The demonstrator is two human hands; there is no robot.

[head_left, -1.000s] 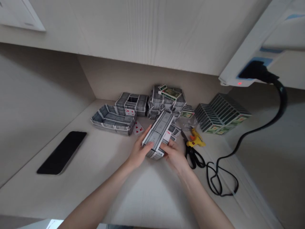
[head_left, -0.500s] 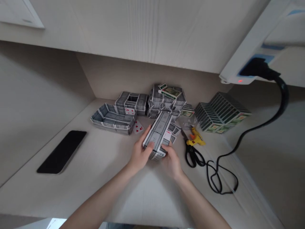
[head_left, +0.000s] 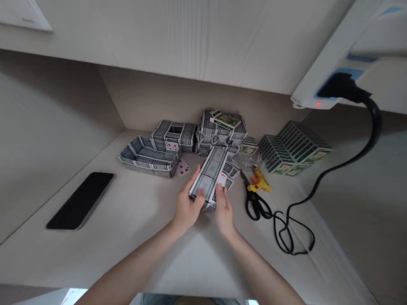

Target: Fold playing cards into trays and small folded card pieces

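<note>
A long box built from playing cards point(head_left: 210, 174), grey patterned backs outward, slants away from me over the desk. My left hand point(head_left: 187, 206) grips its near left side, thumb on top. Against the near right side presses my right hand point(head_left: 224, 212), its fingers close to a white card face with a red ace mark; its underside grip is hidden. Loose playing cards point(head_left: 231, 170) lie partly behind the box. To its left is a single red-suited card point(head_left: 183, 167) on the desk.
Behind stand an open card tray point(head_left: 149, 163), a card box with a square opening point(head_left: 174, 134) and stacked card pieces point(head_left: 221, 133). Card packs point(head_left: 294, 148), a yellow glue gun point(head_left: 261, 183), black scissors point(head_left: 254, 204) and a looped cable point(head_left: 294, 250) lie right. A phone point(head_left: 81, 201) lies left.
My right hand has shifted its hold: the thumb has left the box's near top edge, and the fingers now lie higher along its right side. The left hand keeps its grip.
</note>
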